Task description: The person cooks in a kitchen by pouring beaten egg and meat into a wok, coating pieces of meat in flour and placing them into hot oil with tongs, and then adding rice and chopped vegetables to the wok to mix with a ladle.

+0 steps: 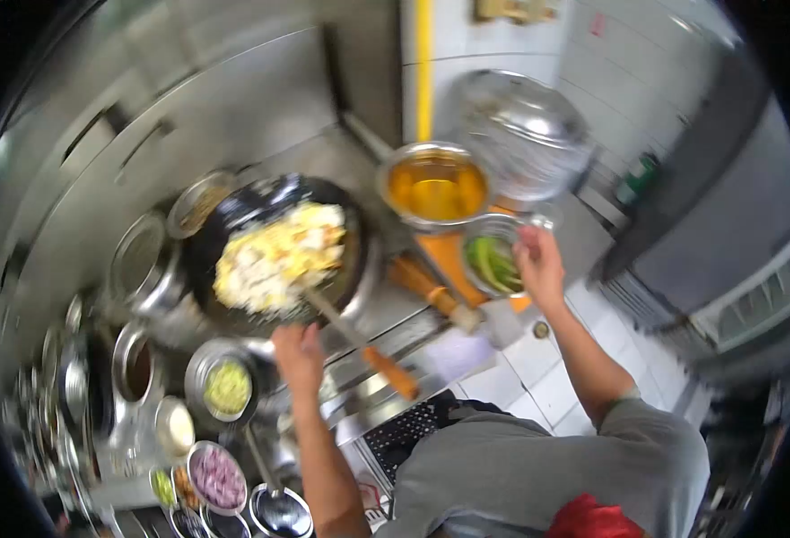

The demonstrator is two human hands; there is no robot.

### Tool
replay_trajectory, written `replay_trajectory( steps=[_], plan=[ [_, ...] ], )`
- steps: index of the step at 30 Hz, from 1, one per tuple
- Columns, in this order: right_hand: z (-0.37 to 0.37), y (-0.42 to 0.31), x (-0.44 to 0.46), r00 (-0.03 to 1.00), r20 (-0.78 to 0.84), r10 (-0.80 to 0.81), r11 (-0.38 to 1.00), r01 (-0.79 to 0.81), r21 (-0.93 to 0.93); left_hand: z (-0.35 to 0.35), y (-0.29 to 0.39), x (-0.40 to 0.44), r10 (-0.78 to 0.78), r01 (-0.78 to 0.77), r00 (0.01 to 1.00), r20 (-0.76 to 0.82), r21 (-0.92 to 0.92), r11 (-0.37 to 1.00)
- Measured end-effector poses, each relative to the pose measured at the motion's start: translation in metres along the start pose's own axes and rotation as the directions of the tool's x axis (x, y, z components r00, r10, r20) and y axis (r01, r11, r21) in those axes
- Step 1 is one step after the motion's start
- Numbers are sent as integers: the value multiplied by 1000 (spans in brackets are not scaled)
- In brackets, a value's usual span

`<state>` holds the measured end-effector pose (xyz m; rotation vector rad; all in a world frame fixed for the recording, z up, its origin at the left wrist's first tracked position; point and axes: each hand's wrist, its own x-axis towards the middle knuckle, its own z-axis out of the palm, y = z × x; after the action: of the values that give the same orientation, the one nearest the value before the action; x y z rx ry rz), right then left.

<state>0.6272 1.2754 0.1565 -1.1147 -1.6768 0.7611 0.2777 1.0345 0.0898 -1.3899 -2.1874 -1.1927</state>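
Observation:
A dark wok [278, 190] sits on the stove with fluffy yellow and white egg [278, 255] in it. A turner with a wooden handle [390, 372] leans out over its near edge, with neither hand on it. My left hand [299, 357] is closed at the wok's near rim; blur hides what its fingers grip. Off to the right, my right hand [541, 262] has its fingers closed at the right rim of a metal bowl [468, 244]. Long green vegetable pieces [493, 264] lie in this bowl.
Behind the bowl stand a basin of yellow oil [438, 186] and a lidded pot [525, 134]. A wooden-handled brush [440, 300] lies right of the wok. At left are chopped greens [227, 390], purple onion [218, 477], a ladle [280, 513] and several metal pots.

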Motion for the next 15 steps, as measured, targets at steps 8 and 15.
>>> replay_trajectory(
  steps=[8,15],
  plan=[
    [-43,265,116,956,-276,98,964,-160,-214,-3,7,4,-84,55,983,165,175,983],
    [-21,284,147,913,-344,221,961,-263,-83,-9,18,8,-149,79,945,291,237,968]
  ],
)
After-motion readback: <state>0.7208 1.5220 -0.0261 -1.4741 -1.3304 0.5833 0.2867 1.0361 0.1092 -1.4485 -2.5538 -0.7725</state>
